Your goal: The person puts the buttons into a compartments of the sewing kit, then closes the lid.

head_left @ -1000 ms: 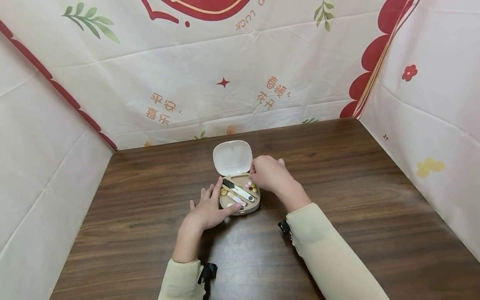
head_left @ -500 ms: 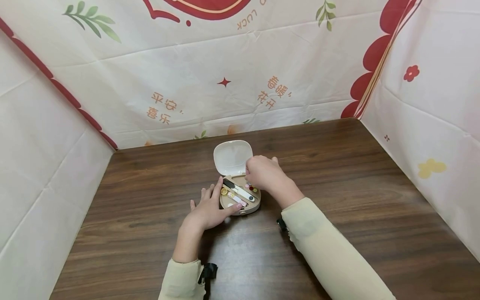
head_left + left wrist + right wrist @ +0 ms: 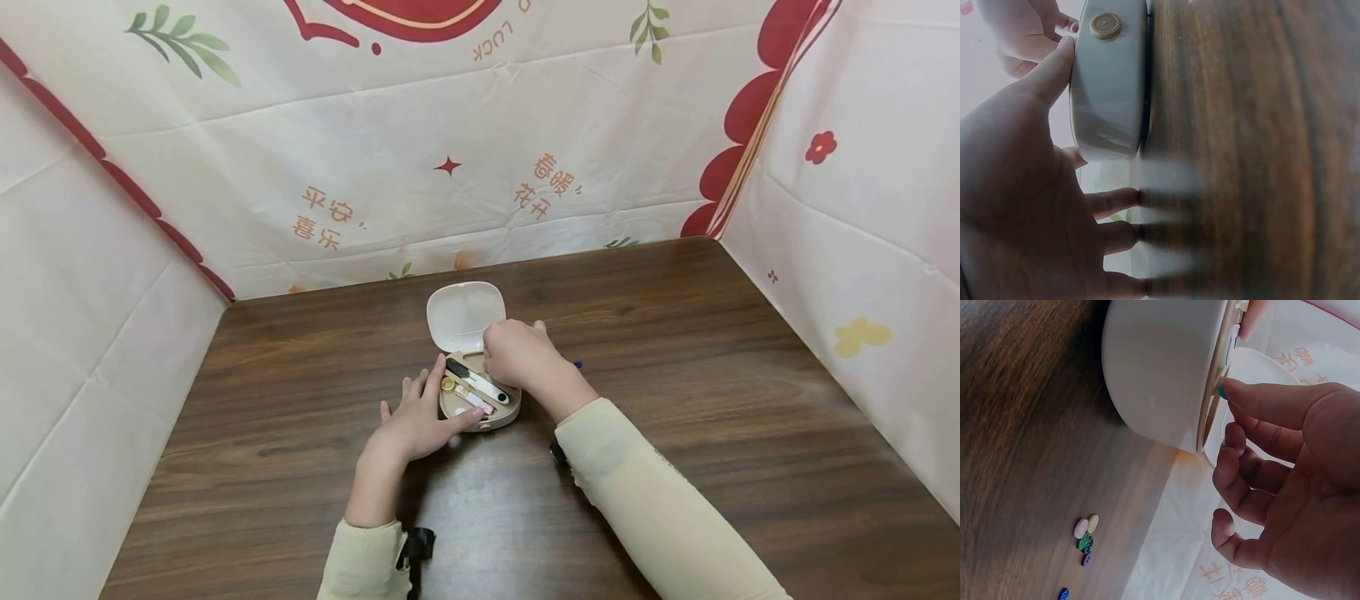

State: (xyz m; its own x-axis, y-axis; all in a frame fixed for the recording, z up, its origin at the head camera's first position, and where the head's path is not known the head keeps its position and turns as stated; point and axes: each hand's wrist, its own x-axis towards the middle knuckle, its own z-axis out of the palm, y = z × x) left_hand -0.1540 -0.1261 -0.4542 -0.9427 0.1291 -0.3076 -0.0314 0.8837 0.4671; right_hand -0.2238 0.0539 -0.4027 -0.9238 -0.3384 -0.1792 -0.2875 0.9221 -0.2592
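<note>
A sewing kit box (image 3: 501, 421) stands on the table with its white lid (image 3: 465, 317) raised. My left hand (image 3: 411, 425) lies spread along its left and front sides, the thumb (image 3: 1054, 69) on the rim and other fingertips touching the table. My right hand (image 3: 521, 358) is over the box's right compartment. In the right wrist view, its thumb and forefinger pinch a teal button (image 3: 1222, 391) at the box's edge. Inside lie a slim black-and-white tool (image 3: 476, 381), a gold ring-shaped piece (image 3: 447, 383) and a pale patterned strip (image 3: 474, 400). The right hand hides the compartment's contents.
Several loose buttons, among them a pink button (image 3: 1080, 528), a green button (image 3: 1083, 541) and a blue button (image 3: 1064, 594), lie on the wooden table (image 3: 300, 467) right of the box. Patterned white cloth (image 3: 390, 192) hangs behind and at both sides.
My right hand has moved left and slightly nearer over the box, covering the buttons seen inside before. A blue button on the table has come into view. My left hand has stayed in place.
</note>
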